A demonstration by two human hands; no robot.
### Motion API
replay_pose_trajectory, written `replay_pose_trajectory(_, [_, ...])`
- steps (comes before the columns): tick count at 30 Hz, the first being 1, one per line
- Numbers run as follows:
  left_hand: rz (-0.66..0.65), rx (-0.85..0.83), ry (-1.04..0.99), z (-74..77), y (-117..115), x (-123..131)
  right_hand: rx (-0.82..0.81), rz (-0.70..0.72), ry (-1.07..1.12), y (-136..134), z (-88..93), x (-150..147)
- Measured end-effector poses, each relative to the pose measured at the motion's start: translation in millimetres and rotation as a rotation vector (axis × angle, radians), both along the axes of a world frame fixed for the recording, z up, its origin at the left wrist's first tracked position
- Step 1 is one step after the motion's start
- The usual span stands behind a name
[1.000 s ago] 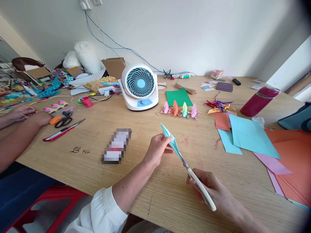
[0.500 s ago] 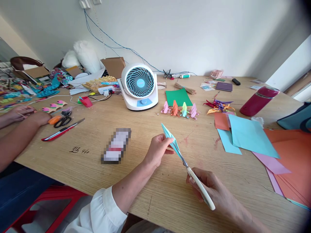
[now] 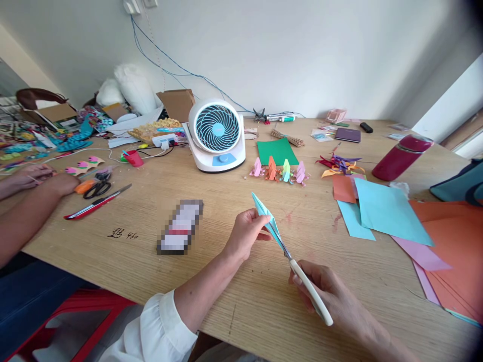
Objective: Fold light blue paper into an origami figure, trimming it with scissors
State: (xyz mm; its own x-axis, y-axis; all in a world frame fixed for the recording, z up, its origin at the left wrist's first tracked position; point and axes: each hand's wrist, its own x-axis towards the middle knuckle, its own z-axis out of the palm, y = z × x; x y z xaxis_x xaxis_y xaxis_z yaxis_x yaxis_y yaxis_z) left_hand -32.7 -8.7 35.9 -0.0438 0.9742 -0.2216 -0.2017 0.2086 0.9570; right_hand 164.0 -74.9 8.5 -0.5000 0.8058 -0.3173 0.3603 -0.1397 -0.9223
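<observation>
Between the thumb and fingers of my left hand (image 3: 247, 231) is a narrow folded piece of light blue paper (image 3: 260, 207), its pointed tip facing up and away. My right hand (image 3: 320, 286) grips the white handles of a pair of scissors (image 3: 310, 291). The scissor blades lie along the lower part of the blue paper, close to my left fingertips. Beyond my hands, several small folded paper figures (image 3: 271, 169) in pink, orange, green and purple stand in a row by a green sheet (image 3: 277, 152).
A fan (image 3: 217, 125) stands behind. A phone (image 3: 180, 226) lies left of my hands, with a red knife (image 3: 98, 202) and black scissors (image 3: 97, 189) farther left, near another person's hands (image 3: 37, 176). At right are coloured sheets (image 3: 392, 208) and a red bottle (image 3: 402, 157).
</observation>
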Motion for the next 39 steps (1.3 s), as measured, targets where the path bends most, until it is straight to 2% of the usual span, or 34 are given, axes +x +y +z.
replay_pose_trajectory(10, [0.004, -0.003, -0.012, 1.6, 1.2, -1.3, 0.021, 0.003, -0.014, -0.5, -0.6, 0.6])
replay_pose_trajectory(22, [-0.024, -0.092, -0.086, -1.4, 4.7, -6.2, 0.045, 0.005, -0.034, 0.1, -1.2, 0.8])
replay_pose_trajectory(31, [-0.001, 0.015, 0.029, -0.5, 1.4, -3.3, 0.015, -0.005, -0.036, -0.5, -3.2, 1.0])
replay_pose_trajectory(39, [0.003, 0.025, 0.045, -1.1, 2.6, -3.5, 0.027, 0.002, -0.028, 0.0, -1.2, 1.2])
